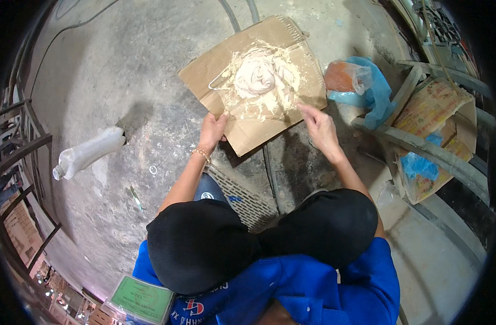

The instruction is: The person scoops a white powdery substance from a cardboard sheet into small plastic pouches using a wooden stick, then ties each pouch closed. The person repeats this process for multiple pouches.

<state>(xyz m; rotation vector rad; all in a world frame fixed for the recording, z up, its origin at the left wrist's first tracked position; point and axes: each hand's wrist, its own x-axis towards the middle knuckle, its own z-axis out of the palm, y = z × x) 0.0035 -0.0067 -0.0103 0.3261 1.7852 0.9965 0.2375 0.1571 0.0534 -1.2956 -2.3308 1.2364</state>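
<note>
Cardboard sheet (253,86): brown, matt, corrugated at torn edge, dusted with pale powder. Putty mass (257,76): pinkish-white, wet, smooth, slightly glossy. Floor (123,70): bare concrete, rough, stained, matt. Bottle (88,153): translucent plastic, dull sheen. Bag (367,86): thin blue plastic film, crinkled. Box (437,114): printed cardboard, worn. Left hand (212,130) pressed on cardboard edge; metal bracelet (202,154), shiny.

The left hand (211,131) covers the cardboard's (204,76) near edge, so its fingertips are hidden. The right hand's (321,129) fingertips blur against the paste (258,76). The knees (204,244) hide the feet and most of the grate (242,197). Contents of the orange bag (345,77) can't be made out. The box (437,135) is partly behind a metal bar (421,146).
</note>
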